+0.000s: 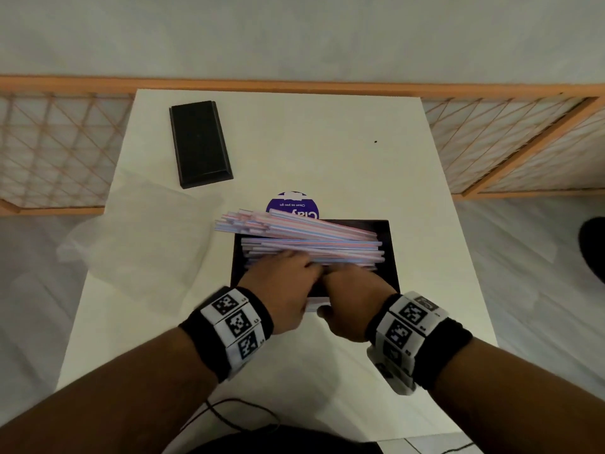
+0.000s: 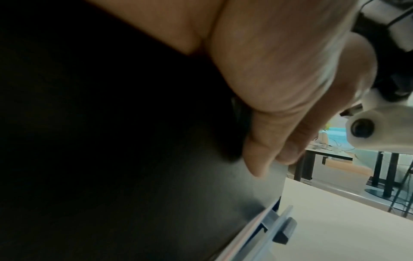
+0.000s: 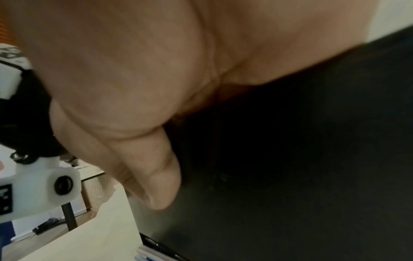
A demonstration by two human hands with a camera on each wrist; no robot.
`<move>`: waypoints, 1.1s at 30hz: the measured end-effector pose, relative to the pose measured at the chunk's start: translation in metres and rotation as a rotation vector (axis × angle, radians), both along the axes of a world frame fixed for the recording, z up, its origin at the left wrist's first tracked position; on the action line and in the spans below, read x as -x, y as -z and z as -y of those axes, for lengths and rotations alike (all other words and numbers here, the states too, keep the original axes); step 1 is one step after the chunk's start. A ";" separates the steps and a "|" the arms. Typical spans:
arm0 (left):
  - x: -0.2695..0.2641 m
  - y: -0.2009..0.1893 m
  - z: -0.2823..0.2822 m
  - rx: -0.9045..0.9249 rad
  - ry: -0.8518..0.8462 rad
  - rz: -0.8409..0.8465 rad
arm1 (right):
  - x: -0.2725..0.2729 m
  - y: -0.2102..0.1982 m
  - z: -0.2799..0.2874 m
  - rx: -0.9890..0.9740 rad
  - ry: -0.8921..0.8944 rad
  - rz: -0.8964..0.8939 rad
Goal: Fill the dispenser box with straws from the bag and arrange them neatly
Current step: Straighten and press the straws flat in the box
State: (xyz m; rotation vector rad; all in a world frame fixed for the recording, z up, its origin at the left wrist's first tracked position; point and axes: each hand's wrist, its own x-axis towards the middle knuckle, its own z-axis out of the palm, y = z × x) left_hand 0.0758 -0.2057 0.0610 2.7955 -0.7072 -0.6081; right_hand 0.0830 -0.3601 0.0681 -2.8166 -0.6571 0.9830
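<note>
The black dispenser box (image 1: 389,253) stands open at the table's middle, full of pink, blue and white striped straws (image 1: 314,247). An upper bundle lies askew, its ends jutting past the box's left wall. My left hand (image 1: 294,276) and right hand (image 1: 347,290) meet at the near wall. Their fingers curl over it onto the straws, and the fingertips are hidden. In the wrist views each thumb, left (image 2: 268,141) and right (image 3: 156,176), lies against the black front wall (image 2: 134,159). A pale dispensing tray (image 2: 274,227) sticks out at the wall's foot.
The box's black lid (image 1: 199,144) lies at the table's far left. A crumpled clear bag (image 1: 144,234) spreads left of the box. A purple round sticker (image 1: 292,204) shows behind it. A wooden lattice screen (image 1: 510,142) borders the white table (image 1: 327,142); a cable (image 1: 229,417) runs near me.
</note>
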 end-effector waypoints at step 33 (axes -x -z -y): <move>0.013 -0.011 -0.009 -0.008 0.073 0.219 | -0.007 -0.015 0.015 -0.015 -0.004 0.103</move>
